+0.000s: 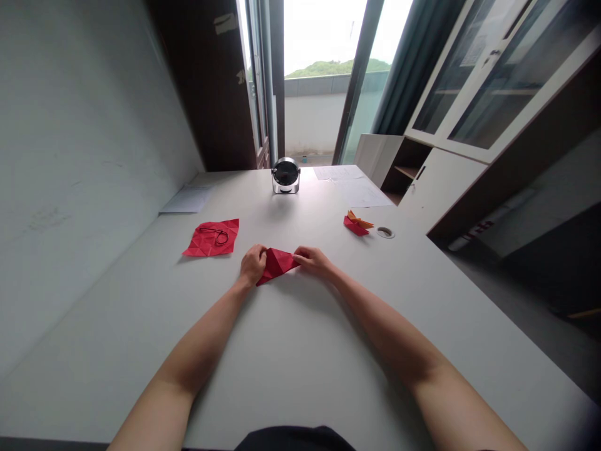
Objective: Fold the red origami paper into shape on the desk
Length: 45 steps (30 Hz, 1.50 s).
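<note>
A creased, partly folded piece of red paper (278, 263) lies between my hands near the middle of the white table. My left hand (254, 263) is closed around its left side, covering that edge. At the right corner, the fingers of my right hand (312, 258) pinch the paper. To the left, a second red sheet (200, 244), unfolded and full of crease lines, rests flat with a thin dark cord (220, 237) looped on top. A small folded paper piece (357, 223) in red and orange sits off to the right.
The white table (291, 357) meets a wall on the left. A round black device on a silver stand (286, 174) stands towards the back. White papers lie at the back left (188, 199) and back right (361, 191). A white-rimmed cable hole (385, 232) is near the right edge.
</note>
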Each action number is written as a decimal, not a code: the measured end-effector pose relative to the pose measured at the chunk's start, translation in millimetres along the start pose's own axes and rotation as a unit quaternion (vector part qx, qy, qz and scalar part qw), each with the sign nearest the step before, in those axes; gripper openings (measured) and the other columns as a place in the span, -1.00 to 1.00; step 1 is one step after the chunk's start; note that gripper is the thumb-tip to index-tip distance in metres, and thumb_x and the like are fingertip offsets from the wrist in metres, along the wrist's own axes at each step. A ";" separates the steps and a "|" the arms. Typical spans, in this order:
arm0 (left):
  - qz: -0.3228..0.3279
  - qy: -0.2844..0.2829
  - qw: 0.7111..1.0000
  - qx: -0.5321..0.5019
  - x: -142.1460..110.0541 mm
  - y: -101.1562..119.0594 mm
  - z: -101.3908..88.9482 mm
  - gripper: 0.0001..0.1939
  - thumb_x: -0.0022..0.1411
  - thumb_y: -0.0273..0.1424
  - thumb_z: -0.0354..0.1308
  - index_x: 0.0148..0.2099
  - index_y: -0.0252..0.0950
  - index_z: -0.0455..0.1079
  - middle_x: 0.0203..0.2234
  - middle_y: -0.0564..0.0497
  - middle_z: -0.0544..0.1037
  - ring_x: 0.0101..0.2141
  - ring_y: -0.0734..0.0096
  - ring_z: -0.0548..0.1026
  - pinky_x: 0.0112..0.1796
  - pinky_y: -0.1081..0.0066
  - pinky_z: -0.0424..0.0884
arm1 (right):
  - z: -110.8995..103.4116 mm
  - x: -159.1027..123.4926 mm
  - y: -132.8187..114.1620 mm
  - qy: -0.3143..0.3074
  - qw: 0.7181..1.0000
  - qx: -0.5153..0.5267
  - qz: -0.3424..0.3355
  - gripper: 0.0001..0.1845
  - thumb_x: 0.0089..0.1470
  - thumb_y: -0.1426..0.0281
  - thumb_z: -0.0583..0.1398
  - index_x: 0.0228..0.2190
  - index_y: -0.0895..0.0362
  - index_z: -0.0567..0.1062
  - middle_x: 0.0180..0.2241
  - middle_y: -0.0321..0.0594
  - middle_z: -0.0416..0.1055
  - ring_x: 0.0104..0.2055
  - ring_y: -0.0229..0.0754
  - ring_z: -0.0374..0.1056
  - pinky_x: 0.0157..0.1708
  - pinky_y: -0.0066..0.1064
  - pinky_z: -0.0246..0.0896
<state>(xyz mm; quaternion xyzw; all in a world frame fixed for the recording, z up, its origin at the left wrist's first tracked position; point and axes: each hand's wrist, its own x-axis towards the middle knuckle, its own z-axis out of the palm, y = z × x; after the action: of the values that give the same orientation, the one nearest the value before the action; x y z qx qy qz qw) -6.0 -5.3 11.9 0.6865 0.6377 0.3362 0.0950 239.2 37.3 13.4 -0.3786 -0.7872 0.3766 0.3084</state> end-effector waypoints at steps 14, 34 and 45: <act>-0.024 -0.027 0.999 -0.024 -3.3 9.3 -7.5 -0.62 0.39 -0.15 -0.13 -0.20 -0.22 0.45 -0.41 0.02 0.57 -0.38 0.37 0.47 -0.35 0.43 0.29 | 7.5 4.8 11.1 0.024 0.995 0.099 0.006 -0.74 0.05 0.17 0.18 -0.41 0.13 0.42 -0.53 -0.33 0.37 -0.49 -0.28 0.22 -0.45 -0.44 0.12; 0.038 -0.086 0.984 -0.148 -6.9 8.4 3.1 -0.72 0.26 -0.15 0.12 -0.25 -0.24 0.50 -0.52 0.07 0.51 -0.50 0.45 0.36 -0.40 0.46 0.23 | 13.1 1.9 1.9 -0.003 0.998 -0.053 -0.015 -0.79 0.07 0.24 0.22 -0.33 0.10 0.57 -0.49 -0.31 0.47 -0.47 -0.28 0.25 -0.41 -0.45 0.10; -0.090 0.019 0.912 -0.400 2.5 4.1 -0.4 -0.71 0.18 -0.16 0.21 -0.20 -0.29 0.46 -0.43 0.02 0.53 -0.44 0.42 0.43 -0.39 0.47 0.29 | 6.6 4.0 2.5 0.051 0.981 0.181 0.043 -0.65 0.06 0.08 0.22 -0.39 0.14 0.49 -0.49 -0.29 0.43 -0.46 -0.26 0.27 -0.45 -0.44 0.13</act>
<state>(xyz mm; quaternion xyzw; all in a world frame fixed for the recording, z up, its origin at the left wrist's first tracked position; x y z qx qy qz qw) -3.1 -3.7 15.3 0.5241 0.5110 0.5659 0.3794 232.9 39.3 8.6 -0.3692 -0.6723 0.5058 0.3948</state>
